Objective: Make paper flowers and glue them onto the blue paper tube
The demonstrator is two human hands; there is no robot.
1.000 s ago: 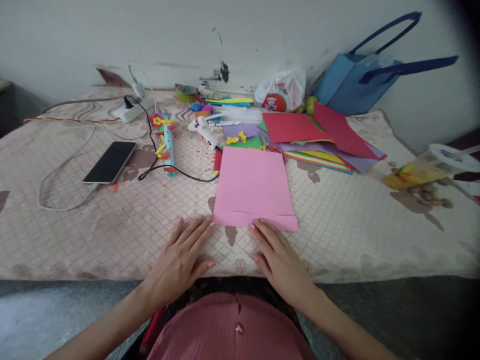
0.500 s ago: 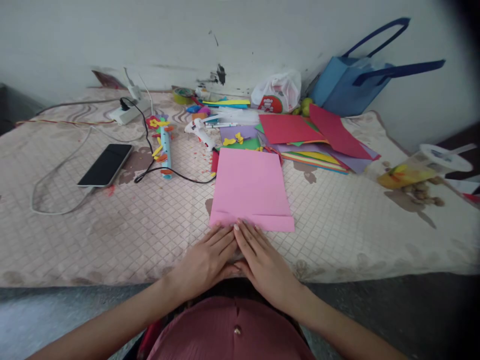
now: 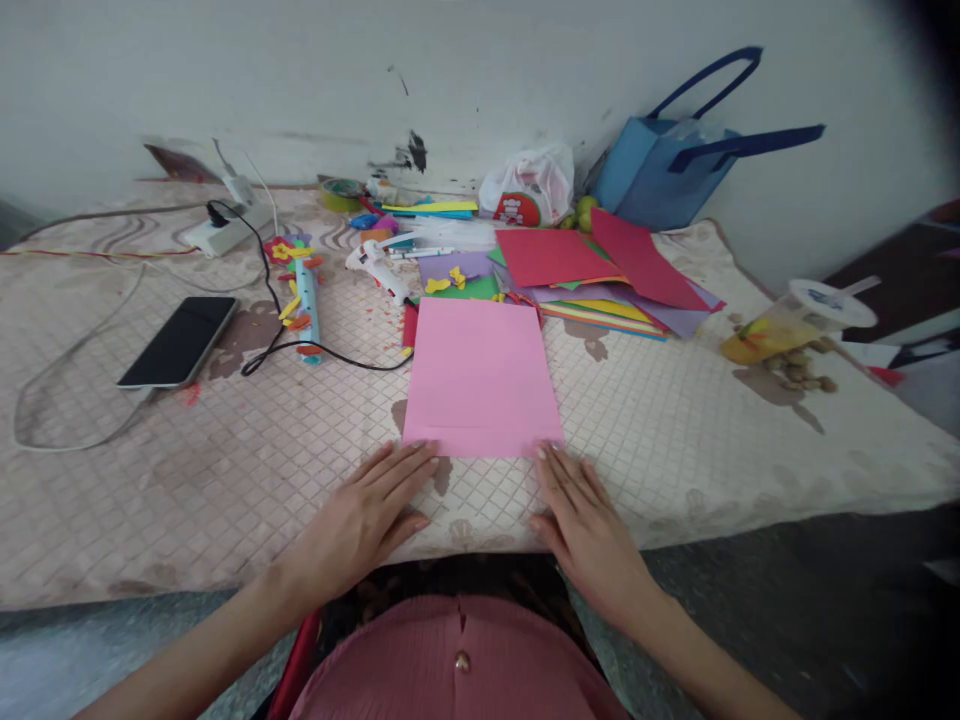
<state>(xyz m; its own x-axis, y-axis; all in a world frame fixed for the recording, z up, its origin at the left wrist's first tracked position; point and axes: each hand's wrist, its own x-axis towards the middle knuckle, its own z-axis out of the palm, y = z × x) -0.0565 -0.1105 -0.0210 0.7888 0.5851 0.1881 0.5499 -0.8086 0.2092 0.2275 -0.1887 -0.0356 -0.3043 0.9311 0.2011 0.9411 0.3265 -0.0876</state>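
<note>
A pink sheet of paper (image 3: pixel 484 370) lies flat on the table, its near edge folded over into a narrow strip. The fingertips of my left hand (image 3: pixel 367 505) press on the left end of that fold, with the fingers stretched out. At the right end, my right hand (image 3: pixel 589 525) rests its extended fingertips on the folded edge. Neither hand grips anything; both lie palm down with thumbs apart from the paper.
Beyond the sheet are a white glue gun (image 3: pixel 379 268), stacked coloured paper (image 3: pixel 559 257) and a decorated light-blue strip (image 3: pixel 306 300). A phone (image 3: pixel 180 342) charges at left. A drink cup (image 3: pixel 795 318) tilts at right; a blue bag (image 3: pixel 660 170) stands behind.
My hands have slid apart from the middle of the fold to its two ends. The folded strip lies flatter. The view has shifted slightly to the right.
</note>
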